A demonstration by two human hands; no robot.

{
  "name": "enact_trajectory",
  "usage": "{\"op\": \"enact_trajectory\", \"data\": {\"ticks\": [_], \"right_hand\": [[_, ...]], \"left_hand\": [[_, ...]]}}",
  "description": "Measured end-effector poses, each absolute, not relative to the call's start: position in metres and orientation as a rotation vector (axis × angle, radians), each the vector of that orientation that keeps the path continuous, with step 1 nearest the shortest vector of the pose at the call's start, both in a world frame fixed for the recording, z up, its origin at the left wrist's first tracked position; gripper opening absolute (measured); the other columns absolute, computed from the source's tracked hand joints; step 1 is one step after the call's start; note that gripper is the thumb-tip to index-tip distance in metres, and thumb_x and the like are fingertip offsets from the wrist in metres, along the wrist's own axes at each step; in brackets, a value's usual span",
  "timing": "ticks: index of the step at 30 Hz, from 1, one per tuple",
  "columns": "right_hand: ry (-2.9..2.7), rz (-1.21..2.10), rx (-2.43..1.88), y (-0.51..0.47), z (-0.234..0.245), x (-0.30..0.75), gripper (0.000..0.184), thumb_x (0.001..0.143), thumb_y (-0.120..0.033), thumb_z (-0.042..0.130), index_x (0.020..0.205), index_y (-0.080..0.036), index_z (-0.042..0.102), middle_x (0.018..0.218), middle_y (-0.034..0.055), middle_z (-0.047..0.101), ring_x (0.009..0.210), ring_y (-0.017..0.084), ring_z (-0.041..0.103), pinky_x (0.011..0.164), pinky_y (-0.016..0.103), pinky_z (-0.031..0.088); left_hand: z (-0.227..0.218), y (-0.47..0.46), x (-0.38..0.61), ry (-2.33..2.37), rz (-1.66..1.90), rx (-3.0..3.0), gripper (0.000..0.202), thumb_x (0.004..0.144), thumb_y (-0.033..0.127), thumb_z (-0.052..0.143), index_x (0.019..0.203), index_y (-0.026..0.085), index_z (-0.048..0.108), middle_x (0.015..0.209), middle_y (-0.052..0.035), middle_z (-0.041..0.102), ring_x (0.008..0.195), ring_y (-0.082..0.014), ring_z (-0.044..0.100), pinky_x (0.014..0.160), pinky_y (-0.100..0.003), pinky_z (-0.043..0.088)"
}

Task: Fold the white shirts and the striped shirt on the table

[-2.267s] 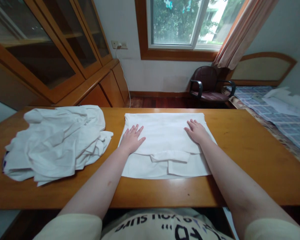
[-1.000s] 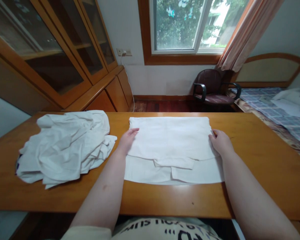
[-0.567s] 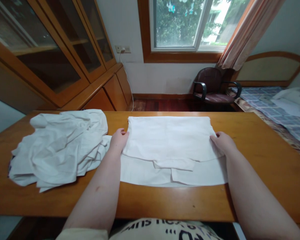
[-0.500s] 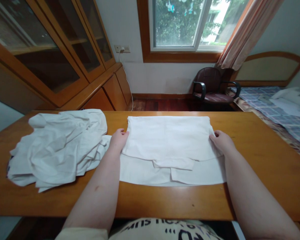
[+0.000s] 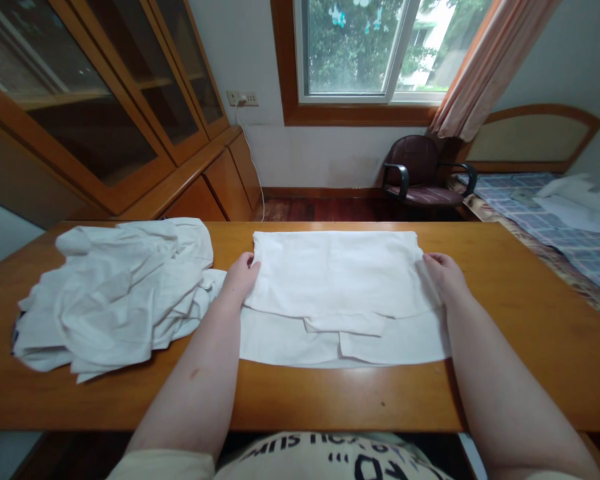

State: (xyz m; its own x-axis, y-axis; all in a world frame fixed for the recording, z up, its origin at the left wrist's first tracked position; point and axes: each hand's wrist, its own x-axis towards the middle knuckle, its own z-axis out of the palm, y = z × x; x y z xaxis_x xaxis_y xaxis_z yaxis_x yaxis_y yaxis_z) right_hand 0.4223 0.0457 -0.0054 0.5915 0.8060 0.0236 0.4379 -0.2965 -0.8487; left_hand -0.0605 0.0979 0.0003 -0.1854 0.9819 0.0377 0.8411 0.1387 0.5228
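Note:
A white garment (image 5: 335, 277), perhaps a shirt, lies folded into a wide rectangle on the wooden table (image 5: 300, 400) in front of me. Its upper layer stops short of the lower one, and a small flap sticks out near the middle of that edge. My left hand (image 5: 241, 277) pinches the left side edge, thumb on top. At the opposite side, my right hand (image 5: 446, 277) grips the right edge with its fingers closed; the thumb is mostly hidden. To the left of my left forearm lies a loose, crumpled pile of white cloth (image 5: 125, 293).
Beyond the table's far edge stands a maroon armchair (image 5: 417, 173), with a bed (image 5: 545, 207) to its right. A glass-door wooden cabinet (image 5: 130, 153) rises at the far left. A white cord (image 5: 253, 160) hangs from the wall socket.
My right hand has shifted its grip slightly up along the garment's right edge. My left hand has moved very little. The view has shifted slightly; the cloth pile lies unchanged.

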Motion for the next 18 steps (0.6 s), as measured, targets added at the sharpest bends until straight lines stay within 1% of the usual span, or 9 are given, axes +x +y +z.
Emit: {"op": "enact_trajectory", "data": {"ticks": [2,5,6,8,10,13,16,18], "right_hand": [[-0.884,0.573,-1.830,0.046,-0.007,0.423,0.036,0.071,-0.043,0.061,0.095,-0.016,0.065,0.088,0.0064,0.069,0.079,0.019,0.062,0.068,0.027,0.049],[-0.780,0.671,-1.739,0.046,-0.007,0.423,0.034,0.065,-0.041,0.065,0.089,-0.017,0.066,0.080,0.0044,0.069,0.074,0.020,0.064,0.064,0.027,0.051],[-0.779,0.705,-1.722,0.045,-0.007,0.423,0.032,0.064,-0.041,0.066,0.087,-0.018,0.066,0.078,0.0045,0.070,0.075,0.021,0.064,0.063,0.028,0.052],[-0.820,0.772,-1.726,0.044,-0.004,0.422,0.028,0.068,-0.044,0.063,0.080,-0.019,0.066,0.074,0.0057,0.070,0.074,0.023,0.066,0.061,0.030,0.053],[-0.870,0.843,-1.765,0.042,0.000,0.419,0.030,0.072,-0.048,0.060,0.076,-0.018,0.066,0.070,0.0067,0.070,0.072,0.025,0.066,0.059,0.032,0.053],[-0.903,0.929,-1.776,0.039,0.005,0.415,0.033,0.074,-0.050,0.059,0.075,-0.017,0.066,0.069,0.0065,0.070,0.071,0.025,0.067,0.059,0.032,0.054],[-0.905,0.950,-1.746,0.037,0.009,0.412,0.035,0.074,-0.051,0.060,0.079,-0.017,0.066,0.075,0.0057,0.071,0.073,0.023,0.067,0.062,0.030,0.053],[-0.929,0.928,-1.778,0.036,0.010,0.412,0.035,0.070,-0.049,0.065,0.085,-0.017,0.067,0.079,0.0052,0.072,0.073,0.022,0.067,0.062,0.029,0.053]], "left_hand": [[0.004,0.096,-0.060,2.130,0.626,1.745,0.031,0.088,0.033,0.042,0.111,0.020,0.059,0.109,-0.0104,0.068,0.099,-0.0253,0.062,0.082,-0.033,0.047],[0.006,0.094,-0.062,2.219,0.530,1.755,0.037,0.092,0.035,0.031,0.106,0.019,0.062,0.107,-0.0147,0.068,0.100,-0.0299,0.062,0.081,-0.038,0.047],[0.005,0.094,-0.062,2.245,0.499,1.747,0.038,0.092,0.036,0.031,0.105,0.018,0.062,0.107,-0.0161,0.067,0.100,-0.0311,0.062,0.081,-0.039,0.047],[0.003,0.095,-0.064,2.268,0.461,1.698,0.037,0.089,0.037,0.038,0.106,0.016,0.062,0.107,-0.0176,0.068,0.100,-0.0323,0.062,0.081,-0.040,0.047],[0.001,0.097,-0.065,2.261,0.452,1.651,0.037,0.085,0.039,0.045,0.107,0.014,0.063,0.106,-0.0177,0.068,0.099,-0.0324,0.063,0.081,-0.039,0.047],[-0.001,0.098,-0.065,2.240,0.437,1.651,0.037,0.082,0.042,0.049,0.098,0.015,0.066,0.100,-0.0174,0.070,0.094,-0.0323,0.064,0.078,-0.038,0.048],[-0.001,0.098,-0.064,2.215,0.490,1.679,0.032,0.081,0.044,0.049,0.087,0.017,0.066,0.091,-0.0138,0.071,0.089,-0.0301,0.065,0.075,-0.036,0.048],[-0.001,0.098,-0.064,2.153,0.635,1.641,0.026,0.078,0.041,0.054,0.085,0.019,0.065,0.089,-0.0093,0.071,0.088,-0.0266,0.064,0.077,-0.033,0.048]]}}
